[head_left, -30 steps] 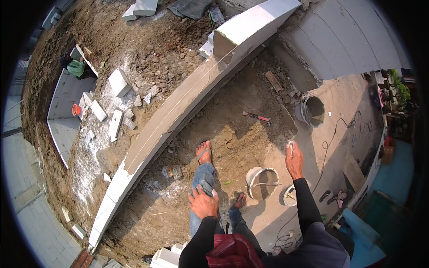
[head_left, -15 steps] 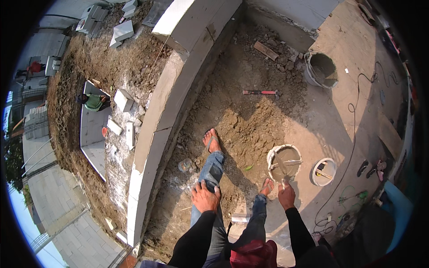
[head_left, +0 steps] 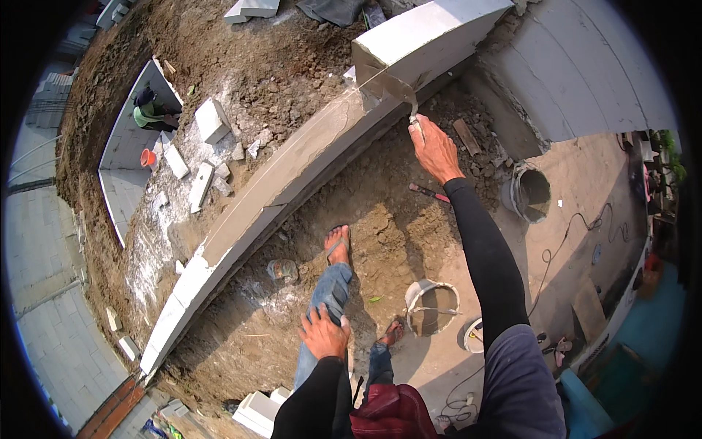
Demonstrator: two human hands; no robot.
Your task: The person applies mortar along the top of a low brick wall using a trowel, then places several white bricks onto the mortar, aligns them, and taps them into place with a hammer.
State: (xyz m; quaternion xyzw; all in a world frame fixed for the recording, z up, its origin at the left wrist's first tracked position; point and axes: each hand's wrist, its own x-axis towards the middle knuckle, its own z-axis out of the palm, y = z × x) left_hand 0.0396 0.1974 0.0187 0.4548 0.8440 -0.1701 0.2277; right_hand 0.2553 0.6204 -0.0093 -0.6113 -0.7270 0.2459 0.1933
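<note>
My right hand point(head_left: 437, 150) grips the handle of a trowel point(head_left: 399, 89). Its blade touches the end of the raised block course on the low grey block wall point(head_left: 270, 197), where wet mortar shows. Spread over my bent left knee, my left hand point(head_left: 324, 333) holds nothing. Grey mortar covers much of the wall's top. A white bucket point(head_left: 410, 298) of grey mortar, with a thin bar across its mouth, stands on the ground by my right foot.
Beyond the wall lie loose white blocks point(head_left: 212, 121), and a co-worker point(head_left: 151, 111) crouches in a block-lined pit. A hammer point(head_left: 429, 192) rests on the dirt. Another bucket point(head_left: 504, 194) stands right, near a cable point(head_left: 547, 256); a smaller bucket point(head_left: 466, 338) is partly behind my arm.
My right hand has carried the trowel from the mortar bucket up and forward to the wall. My left hand stays on my knee. The view has turned toward the wall.
</note>
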